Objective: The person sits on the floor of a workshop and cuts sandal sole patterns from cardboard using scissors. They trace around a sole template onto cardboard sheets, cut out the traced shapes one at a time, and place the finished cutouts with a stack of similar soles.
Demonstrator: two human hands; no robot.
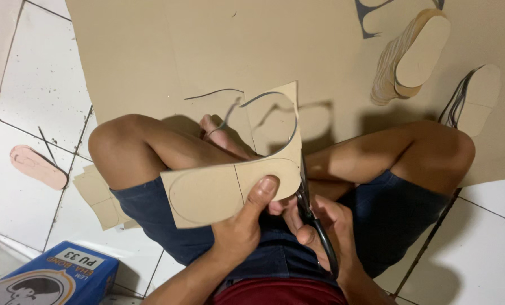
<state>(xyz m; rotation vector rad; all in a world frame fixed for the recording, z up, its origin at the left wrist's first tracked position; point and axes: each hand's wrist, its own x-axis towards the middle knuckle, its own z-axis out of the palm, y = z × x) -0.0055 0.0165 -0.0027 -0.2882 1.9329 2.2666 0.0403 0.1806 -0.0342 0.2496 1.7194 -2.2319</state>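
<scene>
tan cardboard sheet with traced sole outlines [230,189] gripped by left hand [247,217]; right hand [326,223] clasps black-handled scissors [312,217] at its edge.

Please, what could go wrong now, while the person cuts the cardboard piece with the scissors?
1. The left hand pinches the cardboard piece with its thumb close to the scissors in the right hand, so the blades might nick a finger.
2. The piece is held in the air over the lap and bends, so the cut may wander off the drawn outline.
3. The blades work just above the bare legs; a slip could scratch them.
</scene>
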